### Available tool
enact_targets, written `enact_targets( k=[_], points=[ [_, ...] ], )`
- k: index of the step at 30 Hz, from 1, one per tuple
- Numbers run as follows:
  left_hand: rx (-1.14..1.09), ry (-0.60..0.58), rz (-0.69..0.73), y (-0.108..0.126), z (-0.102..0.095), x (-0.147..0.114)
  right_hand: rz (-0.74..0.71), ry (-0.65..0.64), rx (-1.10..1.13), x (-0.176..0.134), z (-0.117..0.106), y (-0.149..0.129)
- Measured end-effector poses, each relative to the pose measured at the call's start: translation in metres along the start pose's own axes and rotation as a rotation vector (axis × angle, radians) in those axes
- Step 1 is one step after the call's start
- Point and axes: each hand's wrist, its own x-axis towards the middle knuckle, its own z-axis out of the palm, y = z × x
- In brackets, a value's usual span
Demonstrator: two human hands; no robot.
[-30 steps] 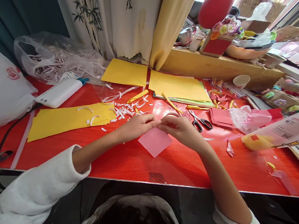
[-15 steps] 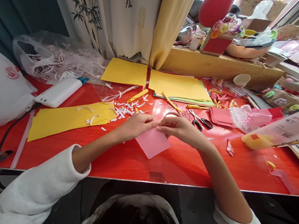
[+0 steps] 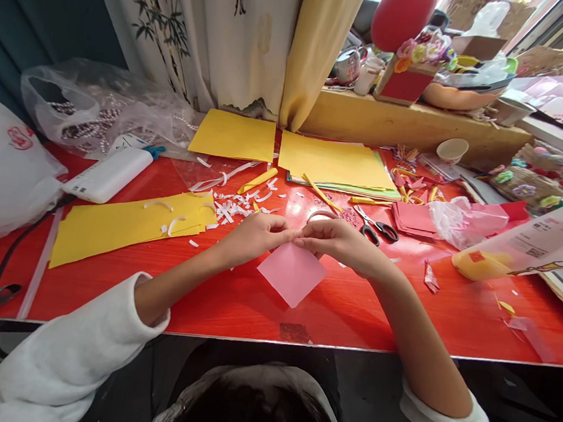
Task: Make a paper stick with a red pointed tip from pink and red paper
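Observation:
A square sheet of pink paper [image 3: 292,276] hangs corner-down from my fingers, above the red table [image 3: 350,319]. My left hand [image 3: 257,239] pinches its top corner between thumb and fingers. From the other side my right hand [image 3: 341,245] grips the same corner, and the two thumbs nearly meet. The fingertips hide that top part of the paper. Just behind my hands lie a roll of tape [image 3: 322,215], partly covered, and black-handled scissors [image 3: 379,229]. White paper scraps [image 3: 231,207] are scattered beyond my left hand.
Yellow strips [image 3: 124,224] lie at left, near a white power bank [image 3: 109,173] with a black cable. Stacked yellow sheets [image 3: 331,162] are at the back. Red paper squares [image 3: 414,220] and a clear packet [image 3: 519,243] lie at right. A crowded sill [image 3: 421,122] stands behind.
The pink paper has turned slightly, its lower corner shifting right and a little down, so more of its square shows. Both hands keep pinching it in nearly the same place.

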Motion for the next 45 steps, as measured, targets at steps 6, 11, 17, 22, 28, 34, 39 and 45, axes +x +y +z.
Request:
enact_targets(
  k=[6,11,17,22,28,34,39,45],
  points=[
    [-0.075,-0.033,-0.007,0.0036,-0.0023,0.0004,0.021,-0.007,0.029,-0.0006,-0.0019,-0.0001],
    [-0.088,-0.036,0.021,0.0056,-0.0027,-0.0003,0.008,-0.03,0.003,-0.0009,-0.0041,0.0011],
    [-0.123,-0.055,0.052,0.0052,-0.0033,-0.0012,0.019,-0.05,-0.028,-0.0026,-0.0056,-0.0022],
    [-0.073,-0.066,0.034,0.0041,-0.004,-0.0002,0.033,-0.067,-0.023,-0.0033,-0.0067,-0.0018],
    [-0.063,-0.085,0.034,0.0038,-0.0043,-0.0004,0.017,-0.077,-0.033,-0.0031,-0.0069,-0.0012],
    [-0.117,-0.126,0.022,0.0046,-0.0043,-0.001,0.028,-0.087,-0.05,-0.0033,-0.0076,-0.0005],
    [-0.158,-0.145,0.009,0.0069,-0.0047,-0.0024,0.036,-0.113,-0.041,-0.0038,-0.0086,-0.0008],
    [-0.168,-0.189,0.036,0.0084,-0.0059,-0.0029,0.073,-0.14,-0.009,-0.0053,-0.0089,-0.0026]
  ],
)
